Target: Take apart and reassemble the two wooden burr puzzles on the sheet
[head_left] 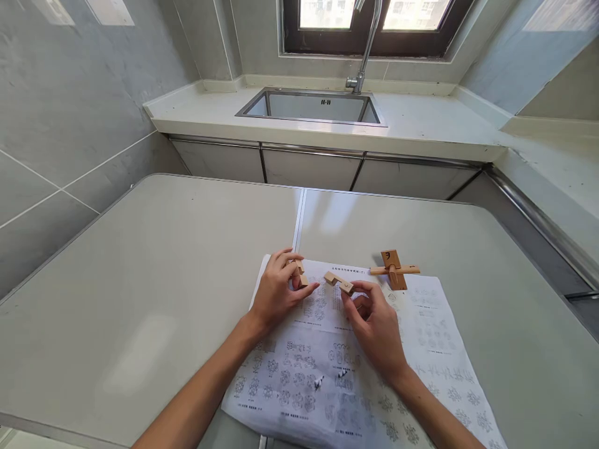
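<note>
Your left hand (276, 292) pinches a small notched wooden block (300, 273), your right hand (377, 327) a pale notched wooden bar (339, 282) — held apart, unjoined, over the printed paper sheet (435, 349). One wooden cross puzzle (394, 269) stands assembled beside them.

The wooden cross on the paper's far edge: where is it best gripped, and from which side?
Probably by the broad middle slab of the wooden cross, pinched from above. The slab rises highest and stands free, while the thin crossbar sticks out sideways and may slide.
</note>
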Action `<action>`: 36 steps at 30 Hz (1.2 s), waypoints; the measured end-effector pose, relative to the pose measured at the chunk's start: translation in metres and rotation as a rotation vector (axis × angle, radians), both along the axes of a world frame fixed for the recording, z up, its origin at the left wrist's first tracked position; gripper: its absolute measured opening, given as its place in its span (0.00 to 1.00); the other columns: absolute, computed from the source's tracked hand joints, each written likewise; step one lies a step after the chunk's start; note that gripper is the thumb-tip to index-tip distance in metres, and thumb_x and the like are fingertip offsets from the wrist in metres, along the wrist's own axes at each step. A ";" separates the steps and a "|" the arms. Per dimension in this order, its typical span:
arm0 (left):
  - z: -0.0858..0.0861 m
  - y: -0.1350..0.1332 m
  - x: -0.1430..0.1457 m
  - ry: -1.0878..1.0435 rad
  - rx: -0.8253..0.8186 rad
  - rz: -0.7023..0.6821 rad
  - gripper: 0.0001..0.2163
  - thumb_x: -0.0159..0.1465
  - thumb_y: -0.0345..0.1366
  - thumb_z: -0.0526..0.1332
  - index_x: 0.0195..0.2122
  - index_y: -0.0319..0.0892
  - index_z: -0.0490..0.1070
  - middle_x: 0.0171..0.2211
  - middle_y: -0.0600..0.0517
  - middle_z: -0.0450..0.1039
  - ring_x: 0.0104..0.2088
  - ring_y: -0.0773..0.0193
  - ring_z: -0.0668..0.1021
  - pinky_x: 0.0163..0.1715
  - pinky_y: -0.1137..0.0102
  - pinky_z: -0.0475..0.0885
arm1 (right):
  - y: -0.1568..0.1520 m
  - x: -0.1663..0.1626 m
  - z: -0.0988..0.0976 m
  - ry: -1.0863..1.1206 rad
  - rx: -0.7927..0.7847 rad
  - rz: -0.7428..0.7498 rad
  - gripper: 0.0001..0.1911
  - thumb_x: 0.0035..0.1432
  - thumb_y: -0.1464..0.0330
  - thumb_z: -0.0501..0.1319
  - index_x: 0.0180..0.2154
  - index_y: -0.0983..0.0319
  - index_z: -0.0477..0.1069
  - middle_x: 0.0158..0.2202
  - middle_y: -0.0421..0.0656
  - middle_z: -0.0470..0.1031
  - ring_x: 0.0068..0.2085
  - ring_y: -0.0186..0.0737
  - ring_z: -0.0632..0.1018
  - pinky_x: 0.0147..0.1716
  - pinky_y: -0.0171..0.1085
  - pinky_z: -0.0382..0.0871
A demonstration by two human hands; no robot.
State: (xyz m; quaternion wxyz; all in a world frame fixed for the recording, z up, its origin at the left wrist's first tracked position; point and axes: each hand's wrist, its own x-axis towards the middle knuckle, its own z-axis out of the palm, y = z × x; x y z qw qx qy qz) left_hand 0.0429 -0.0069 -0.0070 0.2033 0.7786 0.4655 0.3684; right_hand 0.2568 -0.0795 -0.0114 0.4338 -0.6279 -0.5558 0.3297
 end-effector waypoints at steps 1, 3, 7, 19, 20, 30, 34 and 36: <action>0.001 0.000 0.000 0.000 -0.002 -0.009 0.21 0.62 0.38 0.75 0.25 0.45 0.59 0.50 0.46 0.79 0.63 0.47 0.73 0.58 0.54 0.74 | 0.000 0.000 0.000 0.001 -0.002 0.000 0.14 0.70 0.55 0.62 0.47 0.57 0.69 0.21 0.33 0.70 0.22 0.37 0.71 0.23 0.35 0.66; 0.003 -0.001 0.001 0.006 -0.010 -0.028 0.21 0.60 0.38 0.76 0.25 0.45 0.60 0.49 0.47 0.79 0.59 0.49 0.75 0.55 0.56 0.74 | 0.001 0.001 -0.001 -0.011 0.004 0.001 0.13 0.70 0.56 0.62 0.47 0.57 0.69 0.25 0.35 0.73 0.22 0.37 0.72 0.23 0.35 0.67; 0.005 -0.003 0.003 0.047 -0.053 -0.069 0.19 0.57 0.39 0.78 0.30 0.44 0.66 0.49 0.48 0.79 0.52 0.51 0.78 0.52 0.57 0.74 | 0.002 0.004 -0.003 -0.157 0.078 0.011 0.11 0.71 0.58 0.60 0.46 0.58 0.71 0.33 0.40 0.74 0.27 0.38 0.73 0.28 0.37 0.69; 0.007 -0.007 0.005 0.204 -0.014 -0.271 0.37 0.59 0.42 0.76 0.66 0.48 0.61 0.62 0.45 0.72 0.61 0.48 0.74 0.63 0.53 0.69 | 0.001 0.007 -0.014 -0.335 0.136 0.145 0.08 0.72 0.61 0.61 0.47 0.58 0.72 0.34 0.41 0.75 0.32 0.42 0.75 0.33 0.39 0.68; 0.007 -0.007 0.005 0.212 -0.013 -0.274 0.36 0.60 0.42 0.76 0.66 0.48 0.62 0.62 0.45 0.72 0.61 0.48 0.74 0.63 0.53 0.69 | 0.001 0.007 -0.014 -0.331 0.147 0.168 0.08 0.72 0.61 0.61 0.48 0.58 0.72 0.35 0.41 0.76 0.32 0.42 0.76 0.34 0.40 0.68; 0.004 -0.006 0.004 0.237 -0.003 -0.269 0.28 0.66 0.43 0.71 0.64 0.47 0.65 0.60 0.44 0.73 0.61 0.48 0.74 0.61 0.53 0.70 | 0.002 0.006 -0.008 -0.286 0.209 0.339 0.09 0.74 0.67 0.58 0.53 0.56 0.70 0.39 0.43 0.78 0.34 0.42 0.75 0.37 0.42 0.72; 0.005 -0.006 0.005 0.228 -0.003 -0.261 0.26 0.67 0.40 0.68 0.64 0.46 0.64 0.60 0.44 0.73 0.61 0.48 0.74 0.61 0.53 0.70 | 0.002 0.005 -0.007 -0.286 0.213 0.360 0.14 0.73 0.69 0.58 0.58 0.56 0.69 0.42 0.44 0.78 0.33 0.41 0.75 0.36 0.42 0.73; 0.005 -0.006 0.005 0.222 0.001 -0.256 0.26 0.66 0.37 0.67 0.64 0.46 0.64 0.60 0.44 0.74 0.60 0.48 0.74 0.61 0.53 0.71 | 0.002 0.005 -0.006 -0.286 0.211 0.372 0.16 0.72 0.70 0.58 0.59 0.56 0.69 0.43 0.44 0.77 0.33 0.41 0.75 0.36 0.42 0.73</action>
